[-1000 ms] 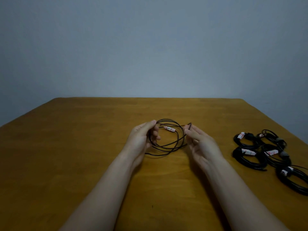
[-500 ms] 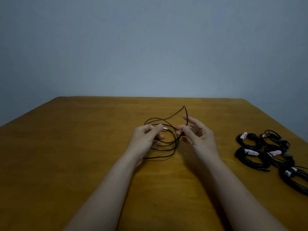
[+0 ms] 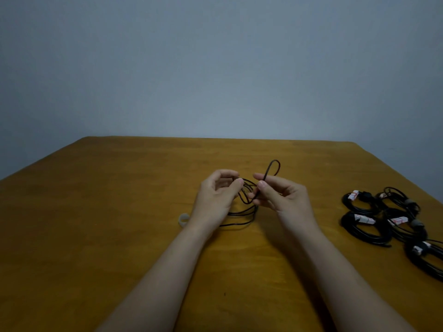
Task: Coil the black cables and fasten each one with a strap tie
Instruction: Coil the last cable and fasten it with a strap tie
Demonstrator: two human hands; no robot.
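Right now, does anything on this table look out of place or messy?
Nothing damaged. The cable between the left hand and right hand hangs in loose uneven loops, one sticking up. A pale strap tie lies alone by the left wrist. The bundles overlap at the right edge.

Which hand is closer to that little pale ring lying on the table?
Left. The left hand sits just beside the pale ring, its wrist nearly over it; the right hand is farther off, across the black cable.

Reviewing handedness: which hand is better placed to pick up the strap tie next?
Left hand, probably: the strap tie lies on the table beside its wrist, while the right hand pinches the cable loop.
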